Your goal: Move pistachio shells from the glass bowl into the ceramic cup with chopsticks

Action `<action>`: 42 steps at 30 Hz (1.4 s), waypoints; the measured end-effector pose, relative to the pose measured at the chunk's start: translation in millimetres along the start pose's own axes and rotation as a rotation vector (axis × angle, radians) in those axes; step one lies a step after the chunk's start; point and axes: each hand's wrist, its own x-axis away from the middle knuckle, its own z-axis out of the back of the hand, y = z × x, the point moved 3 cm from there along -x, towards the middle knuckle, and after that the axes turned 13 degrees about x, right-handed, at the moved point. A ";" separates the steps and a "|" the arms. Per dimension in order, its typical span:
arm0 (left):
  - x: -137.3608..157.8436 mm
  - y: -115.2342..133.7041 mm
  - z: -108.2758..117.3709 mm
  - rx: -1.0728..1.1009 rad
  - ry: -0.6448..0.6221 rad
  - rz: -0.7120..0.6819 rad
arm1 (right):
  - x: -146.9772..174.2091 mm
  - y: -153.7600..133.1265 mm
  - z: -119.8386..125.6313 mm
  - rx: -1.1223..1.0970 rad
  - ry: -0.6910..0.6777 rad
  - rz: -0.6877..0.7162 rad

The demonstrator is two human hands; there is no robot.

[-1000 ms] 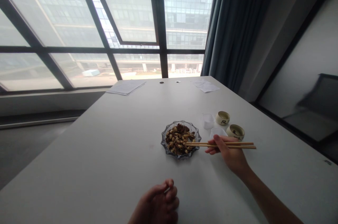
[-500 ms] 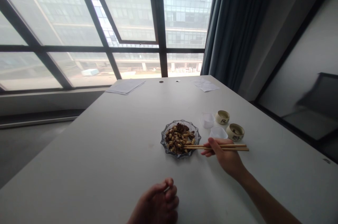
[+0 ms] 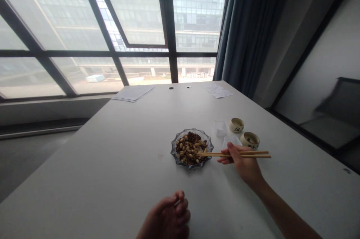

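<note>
My right hand (image 3: 244, 166) is closed around a pair of wooden chopsticks (image 3: 254, 153). Their tips reach over the right part of a scalloped glass bowl (image 3: 174, 158). Pistachios (image 3: 184, 148) and darker brown pieces (image 3: 194, 136) fill the bowl; whether a piece sits between the tips is too small to tell. Behind my right hand stand a clear plastic cup (image 3: 231, 141), partly covered by the fingers, and a second clear plastic cup (image 3: 221, 129). My left hand (image 3: 170, 214) rests on the table near me, its fingers curled in and nothing visible in it.
Two cream ceramic cups with dark characters, a nearer cup (image 3: 250, 140) and a farther cup (image 3: 236, 125), stand right of the plastic ones. Papers (image 3: 132, 93) lie at the far left of the white table (image 3: 112, 149), and more sheets (image 3: 219, 91) at the far right. Windows rise beyond.
My right hand and the chopsticks have shifted slightly right, and the tips have come closer together. My left hand stays where it was.
</note>
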 end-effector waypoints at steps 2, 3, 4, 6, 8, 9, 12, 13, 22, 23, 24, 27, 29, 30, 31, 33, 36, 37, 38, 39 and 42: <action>-0.4 0.2 1.0 -0.002 -0.002 0.010 | -0.7 -0.8 2.2 -0.004 0.023 -0.002; -0.5 0.4 1.5 -0.002 -0.002 0.013 | -1.3 -1.3 3.8 -0.007 0.039 -0.003; -0.5 0.8 2.0 0.000 -0.003 0.014 | -2.2 -1.9 5.9 -0.012 0.054 -0.005; -0.4 1.4 2.3 0.006 -0.008 0.021 | -4.9 -3.7 12.6 -0.023 0.070 -0.005; -0.5 1.8 2.2 0.009 -0.014 0.034 | -8.8 -6.9 25.7 -0.038 0.100 0.009; -0.5 1.9 2.1 0.008 -0.016 0.042 | -10.9 -8.9 35.5 -0.047 0.136 0.019; -0.8 2.0 1.5 0.008 -0.018 0.045 | -16.8 -14.1 75.9 -0.070 0.316 0.047; -0.8 2.0 1.3 0.013 -0.017 0.037 | -18.5 -15.0 91.0 -0.070 0.381 0.054; 0.8 2.9 0.3 0.019 0.008 0.018 | -28.3 -0.7 166.1 0.036 0.616 -0.061; 0.7 3.4 0.5 0.022 0.010 0.020 | -28.4 0.2 165.8 0.049 0.611 -0.076; 0.5 3.7 0.8 0.024 0.010 0.023 | -28.3 0.7 164.6 0.060 0.608 -0.085; 0.0 3.9 2.1 0.020 0.007 0.027 | -28.5 1.8 160.0 0.088 0.602 -0.077; 0.1 3.3 3.0 0.020 0.009 0.025 | -29.3 3.6 159.2 0.118 0.617 -0.055; 0.1 3.0 3.4 0.021 0.011 0.023 | -29.9 5.0 159.7 0.136 0.625 -0.048; 0.1 2.6 3.6 0.022 0.012 0.023 | -30.7 6.7 160.6 0.150 0.629 -0.048; -0.2 2.5 4.0 0.022 0.014 0.020 | -32.1 9.1 162.0 0.150 0.635 -0.045; -1.5 3.8 5.4 0.012 0.012 0.020 | -31.4 5.7 156.4 0.105 0.645 0.041; -1.9 4.3 6.1 0.006 0.010 0.028 | -30.1 2.7 150.8 0.097 0.631 0.083; -2.1 4.9 6.9 -0.001 0.008 0.036 | -28.5 -0.6 142.9 0.096 0.601 0.117; -2.3 5.4 7.5 -0.006 0.004 0.043 | -26.5 -4.0 133.0 0.100 0.555 0.140; -1.6 6.5 8.4 0.001 0.000 0.037 | -19.4 -12.9 96.7 0.118 0.354 0.168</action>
